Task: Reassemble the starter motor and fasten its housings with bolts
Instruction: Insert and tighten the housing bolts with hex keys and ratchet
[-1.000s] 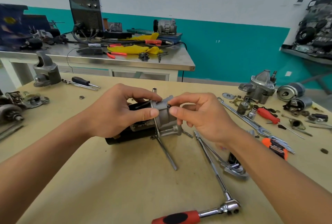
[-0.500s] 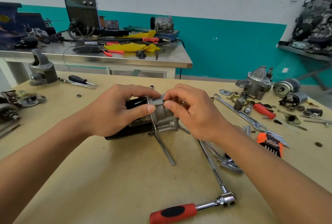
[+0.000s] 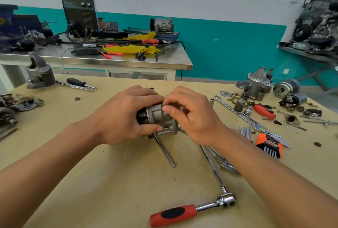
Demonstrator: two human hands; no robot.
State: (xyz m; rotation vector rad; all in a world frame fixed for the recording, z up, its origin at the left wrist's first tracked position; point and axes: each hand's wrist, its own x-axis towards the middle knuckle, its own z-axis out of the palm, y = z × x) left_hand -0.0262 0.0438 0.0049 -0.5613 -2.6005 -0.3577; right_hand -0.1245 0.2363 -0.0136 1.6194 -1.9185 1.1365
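Pinches with the right fingertips [image 3: 166,108], thumb against forefinger, at the upper rim of the grey end housing [image 3: 158,116]; cannot tell whether a small fastener sits between them. Curls the rest of the right hand [image 3: 198,119] loosely beside that housing. Wraps the left hand [image 3: 124,116] round the black body of the starter motor [image 3: 141,118], fingers over the top and thumb beneath, and steadies it low over the middle of the wooden bench [image 3: 118,182]. Looks like seating the end housing on the body and starting something by finger, with no tool on the motor. Calls next for lining up the bolt holes, feeding in the long through bolt [image 3: 164,151] lying just below the motor, then tightening. Leaves the red-handled ratchet [image 3: 192,211] well nearer than the motor, its extension bar [image 3: 213,168] running up towards the motor's right side. Shows right of the motor a combination spanner [image 3: 239,115], a red screwdriver [image 3: 264,111], an orange hex key set [image 3: 268,146] and loose starter parts [image 3: 256,84]. Shows left of the motor a cast nose housing [image 3: 39,74], a black-handled screwdriver [image 3: 76,82] and a loose nut [image 3: 77,98]. Puts nothing between motor and bolt, though the spanner and keys crowd the right wrist.
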